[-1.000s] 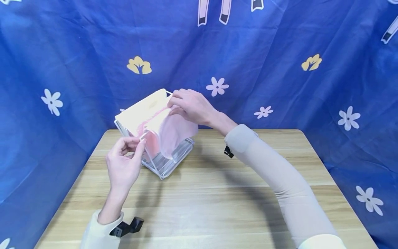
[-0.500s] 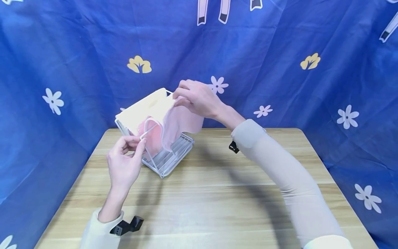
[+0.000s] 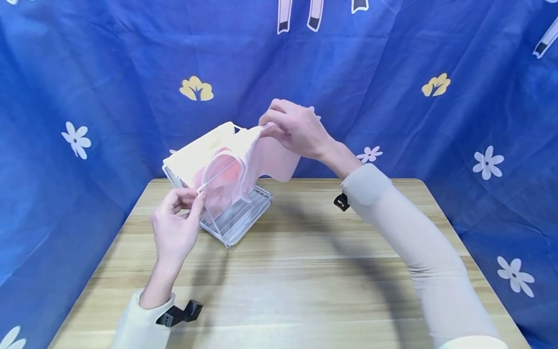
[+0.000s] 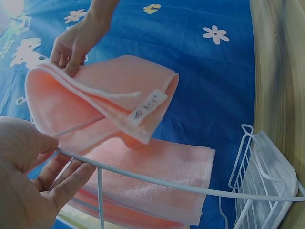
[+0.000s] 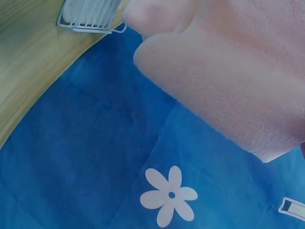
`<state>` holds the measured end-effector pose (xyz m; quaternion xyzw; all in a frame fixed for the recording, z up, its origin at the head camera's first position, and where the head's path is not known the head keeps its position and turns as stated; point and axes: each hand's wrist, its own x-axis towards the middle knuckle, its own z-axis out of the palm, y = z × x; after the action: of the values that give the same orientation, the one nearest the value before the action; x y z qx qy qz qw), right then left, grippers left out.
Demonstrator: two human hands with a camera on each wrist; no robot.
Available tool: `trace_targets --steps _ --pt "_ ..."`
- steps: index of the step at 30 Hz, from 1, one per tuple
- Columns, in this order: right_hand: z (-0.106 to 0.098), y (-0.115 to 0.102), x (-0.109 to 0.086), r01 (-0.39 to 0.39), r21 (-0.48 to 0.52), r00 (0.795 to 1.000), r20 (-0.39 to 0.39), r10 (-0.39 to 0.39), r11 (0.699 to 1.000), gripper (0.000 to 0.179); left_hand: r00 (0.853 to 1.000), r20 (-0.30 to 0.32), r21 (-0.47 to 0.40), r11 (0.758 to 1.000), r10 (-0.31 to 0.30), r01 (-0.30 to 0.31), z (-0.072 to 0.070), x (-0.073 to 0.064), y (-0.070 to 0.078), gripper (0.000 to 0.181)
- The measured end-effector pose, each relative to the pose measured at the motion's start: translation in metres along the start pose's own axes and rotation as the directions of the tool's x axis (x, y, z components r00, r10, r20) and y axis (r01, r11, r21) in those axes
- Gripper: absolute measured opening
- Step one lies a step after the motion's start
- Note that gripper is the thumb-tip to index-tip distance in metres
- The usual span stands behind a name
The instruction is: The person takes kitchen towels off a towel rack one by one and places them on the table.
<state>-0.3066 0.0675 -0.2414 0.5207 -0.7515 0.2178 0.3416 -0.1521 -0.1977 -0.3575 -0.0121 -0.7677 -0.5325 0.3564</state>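
Observation:
My right hand [image 3: 296, 128] pinches a pink towel [image 3: 279, 157] by its top edge, and the cloth arches down over the front of a white wire rack [image 3: 248, 215]. A white label [image 4: 147, 106] shows on the towel in the left wrist view. With thumb and fingertips, my left hand [image 3: 176, 225] grips the rack's upper corner. Below the raised cloth, in the left wrist view, a second pink towel layer [image 4: 157, 171] hangs on the rack. Across the rack's back bars lies a pale yellow towel [image 3: 200, 150]. In the right wrist view, pink cloth [image 5: 228, 90] hides most of the right hand.
The rack's slatted bottom tray [image 3: 257, 203] stands on a wooden table [image 3: 305, 291]. A blue curtain [image 3: 348, 58] with printed flowers hangs close behind and along both sides.
My right hand has moved up and to the right, drawing the pink towel with it, so more of the rack's tray shows. The left hand stays at the rack's corner.

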Motion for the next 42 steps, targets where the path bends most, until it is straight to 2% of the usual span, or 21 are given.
trace_targets --steps 21,33,42 --pt "-0.046 0.01 -0.016 -0.026 -0.045 0.992 -0.128 0.02 0.999 0.017 1.0 0.006 -0.006 1.0 0.007 -0.007 0.001 -0.002 0.002 0.015" --pt "-0.069 0.019 -0.041 -0.062 -0.087 0.993 -0.104 0.053 0.994 0.014 1.0 -0.01 0.028 0.999 0.017 -0.016 0.0 -0.002 0.0 0.015" --pt "-0.072 0.025 -0.073 -0.113 -0.154 0.993 -0.033 0.11 0.982 0.015 1.0 -0.006 0.025 0.999 0.021 -0.021 -0.001 -0.001 0.0 0.014"
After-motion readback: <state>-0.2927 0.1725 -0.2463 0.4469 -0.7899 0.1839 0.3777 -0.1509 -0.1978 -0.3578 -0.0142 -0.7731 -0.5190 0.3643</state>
